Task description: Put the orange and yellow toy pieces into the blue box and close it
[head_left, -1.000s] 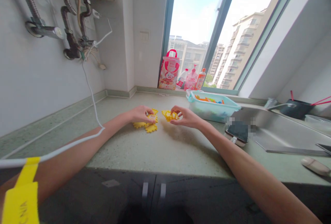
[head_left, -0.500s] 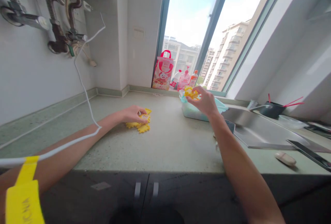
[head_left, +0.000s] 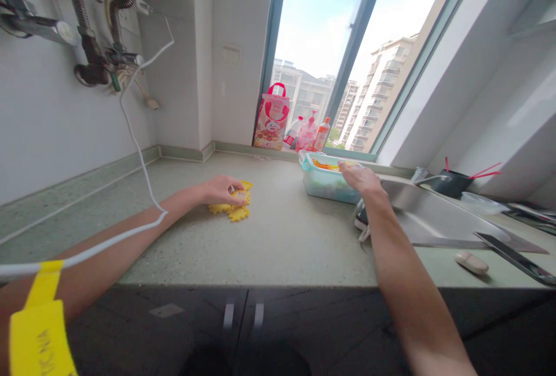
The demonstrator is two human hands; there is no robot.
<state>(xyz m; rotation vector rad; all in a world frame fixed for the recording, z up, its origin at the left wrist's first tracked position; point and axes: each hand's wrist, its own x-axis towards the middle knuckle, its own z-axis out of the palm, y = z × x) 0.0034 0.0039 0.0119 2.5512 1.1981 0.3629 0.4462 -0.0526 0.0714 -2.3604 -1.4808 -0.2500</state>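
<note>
My left hand point(head_left: 222, 189) lies on a cluster of yellow toothed plastic pieces point(head_left: 234, 209) on the green countertop, its fingers curled down over them. My right hand point(head_left: 359, 178) reaches into the pale blue plastic tub point(head_left: 320, 183) at the right. The tub holds several coloured plastic pieces point(head_left: 326, 164). The fingertips of my right hand dip below the tub's rim, so I cannot see whether they grip anything.
A phone point(head_left: 361, 221) lies by my right forearm. Behind it is a steel sink point(head_left: 438, 219) with a tap. A pink bag point(head_left: 271, 117) and bottles point(head_left: 309, 134) stand on the window sill. A white cable point(head_left: 143, 167) hangs from the wall pipes onto the counter.
My right hand carried a yellow piece from beside the cluster over to the tub and has lowered into it; the piece is no longer seen. My left hand stayed on the cluster.
</note>
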